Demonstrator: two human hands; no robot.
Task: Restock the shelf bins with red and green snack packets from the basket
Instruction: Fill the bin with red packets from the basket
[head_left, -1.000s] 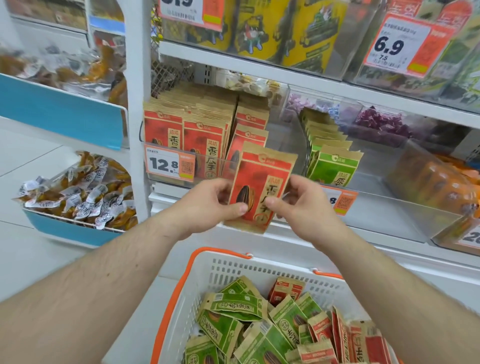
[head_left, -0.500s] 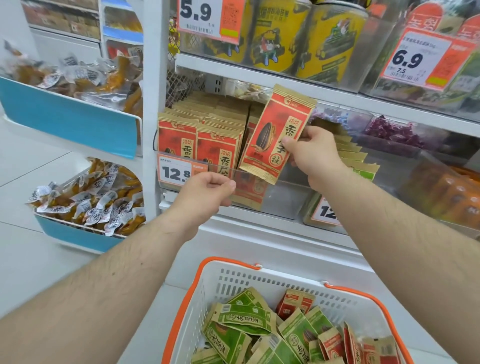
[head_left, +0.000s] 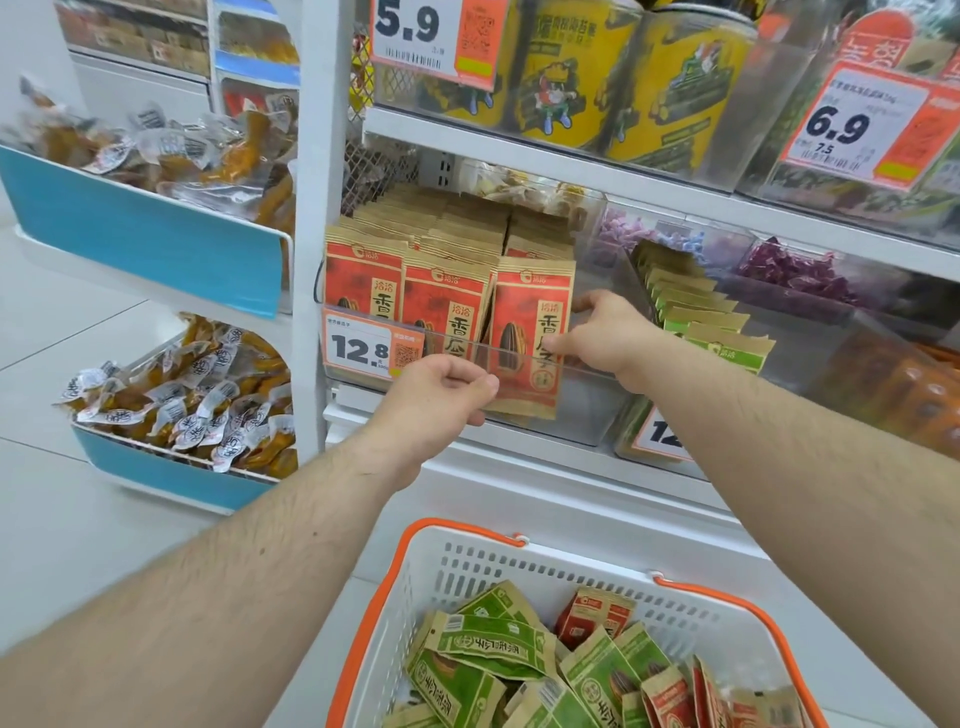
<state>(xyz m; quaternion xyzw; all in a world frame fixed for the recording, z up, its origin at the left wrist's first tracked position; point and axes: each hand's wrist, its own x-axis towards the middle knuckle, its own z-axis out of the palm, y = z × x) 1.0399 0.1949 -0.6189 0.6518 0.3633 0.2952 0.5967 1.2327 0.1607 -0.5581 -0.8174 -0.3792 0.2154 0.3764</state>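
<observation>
Shelf bin (head_left: 587, 410), red pkt (head_left: 524, 332) btwn R fingers (head_left: 558, 344)

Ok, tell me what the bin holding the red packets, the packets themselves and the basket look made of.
Bin: clear hard plastic, glossy; the packets show through its front wall.
Red packet: probably kraft paper, matte tan edges with a printed red panel.
Basket: white moulded plastic with slotted walls and an orange rim.
</observation>
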